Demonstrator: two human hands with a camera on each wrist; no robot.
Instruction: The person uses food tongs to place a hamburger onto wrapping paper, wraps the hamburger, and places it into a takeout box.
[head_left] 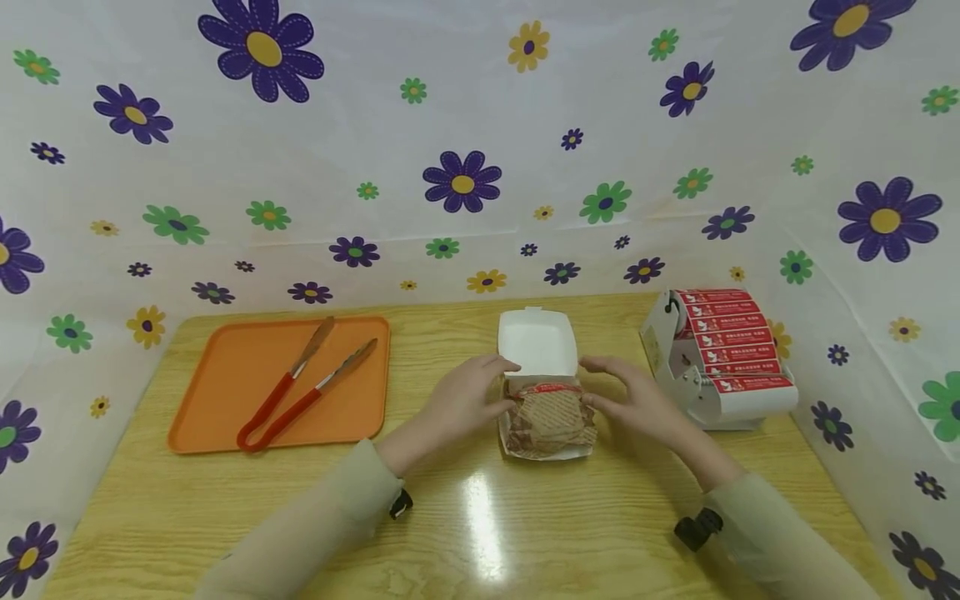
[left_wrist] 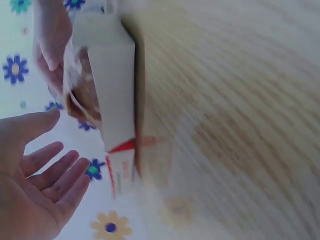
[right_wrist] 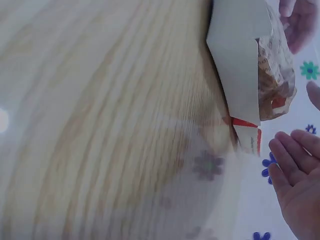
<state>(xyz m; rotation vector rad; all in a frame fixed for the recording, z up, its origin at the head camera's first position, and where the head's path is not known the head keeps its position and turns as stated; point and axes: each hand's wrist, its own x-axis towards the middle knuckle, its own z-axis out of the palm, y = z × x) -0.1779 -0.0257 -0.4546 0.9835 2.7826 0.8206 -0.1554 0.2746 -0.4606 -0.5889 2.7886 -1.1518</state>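
An open white clamshell box (head_left: 537, 342) stands on the table with its lid tipped back. In its base sits a bundle wrapped in brown printed paper (head_left: 551, 417); the wrapping hides what is inside. My left hand (head_left: 468, 392) is at the box's left side, thumb near the bundle, and my right hand (head_left: 633, 398) is at the right side. Both wrist views show relaxed, spread fingers, with the left hand (left_wrist: 45, 175) and the right hand (right_wrist: 300, 185) gripping nothing. Whether any fingertip touches the box or wrapping, I cannot tell.
An orange tray (head_left: 206, 408) lies to the left, carrying red-handled metal tongs (head_left: 281, 400). At the right stands a white dispenser (head_left: 660, 342) with a strip of red labels (head_left: 731, 333). A flowered white sheet (head_left: 360, 125) surrounds the wooden table (head_left: 570, 542) at the back and sides.
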